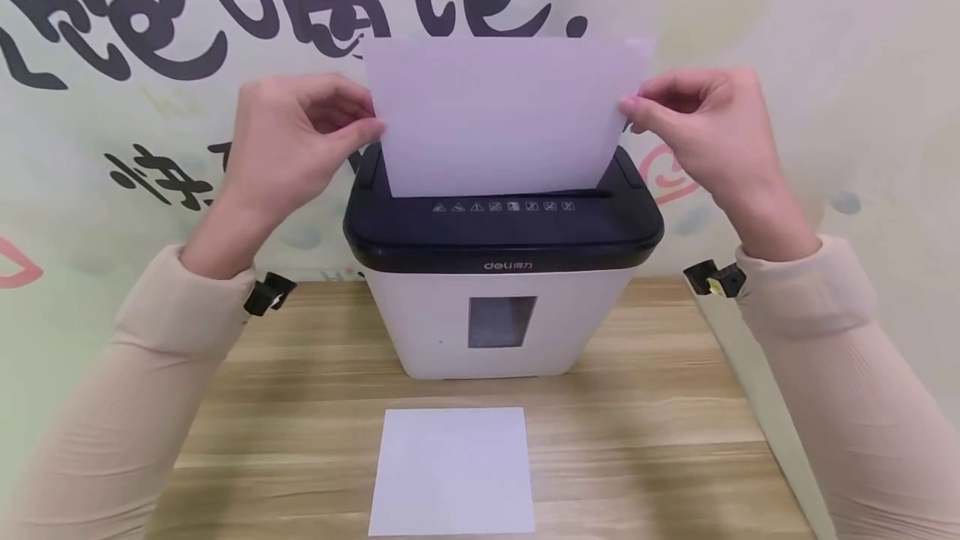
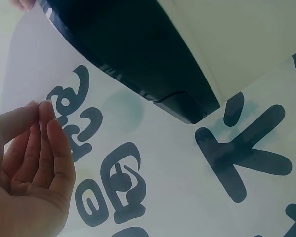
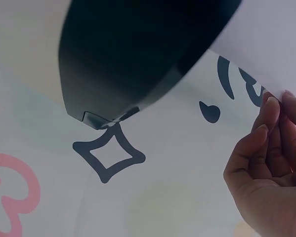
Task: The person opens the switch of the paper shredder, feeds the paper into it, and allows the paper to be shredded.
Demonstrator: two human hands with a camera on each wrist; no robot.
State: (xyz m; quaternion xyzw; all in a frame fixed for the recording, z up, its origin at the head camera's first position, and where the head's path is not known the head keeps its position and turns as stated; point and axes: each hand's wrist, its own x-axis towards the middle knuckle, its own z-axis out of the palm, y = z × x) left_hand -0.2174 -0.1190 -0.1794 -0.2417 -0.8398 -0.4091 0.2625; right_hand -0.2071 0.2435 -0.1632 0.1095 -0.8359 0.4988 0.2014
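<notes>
A white sheet of paper stands upright over the paper shredder, its lower edge at the slot in the black top. With thumb and fingers, my left hand pinches the sheet's left edge. My right hand pinches the right edge at about the same height. In the left wrist view, the left hand has its fingertips on the paper's edge beside the dark shredder head. The right wrist view has the right hand gripping the sheet near its border.
A second, smaller white sheet lies flat on the wood-grain table in front of the shredder. Behind it rises a pale wall with large dark lettering. The table's right edge runs beneath the right forearm.
</notes>
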